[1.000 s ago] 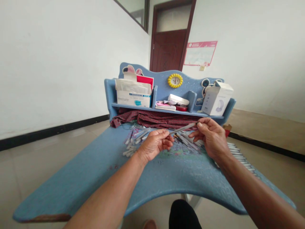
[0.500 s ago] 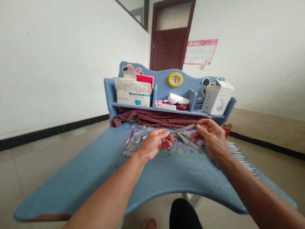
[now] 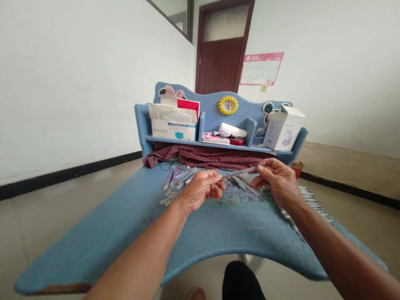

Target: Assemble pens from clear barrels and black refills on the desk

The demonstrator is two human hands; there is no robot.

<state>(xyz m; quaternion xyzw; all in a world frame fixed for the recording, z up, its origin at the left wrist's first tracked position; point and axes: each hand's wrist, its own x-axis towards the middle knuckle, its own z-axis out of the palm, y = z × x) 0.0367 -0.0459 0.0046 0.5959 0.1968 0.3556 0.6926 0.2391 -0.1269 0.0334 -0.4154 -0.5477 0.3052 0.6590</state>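
A slim, greyish pen point(image 3: 240, 171) is held level above the blue desk point(image 3: 193, 233), one end in each hand. My left hand point(image 3: 204, 185) pinches its left end between thumb and forefinger. My right hand point(image 3: 276, 179) grips the other end the same way, with the lower fingers curled. Below and between the hands lie loose dark and grey pen parts point(image 3: 245, 183). Beside my left hand is a heap of whitish pen pieces point(image 3: 171, 189). A row of white pens point(image 3: 312, 204) lies under and beyond my right wrist, partly hidden by the arm.
A red checked cloth point(image 3: 200, 155) is bunched beneath the shelf. On the shelf stand a mask box point(image 3: 173, 129), a white carton point(image 3: 283, 129), and a red tin point(image 3: 237, 141) near some papers. A yellow flower-shaped clock point(image 3: 228, 105) is on the backboard.
Both hands still hold the pen in nearly the same pose. The whole view has shifted slightly, and more of the pen row shows below my right wrist.
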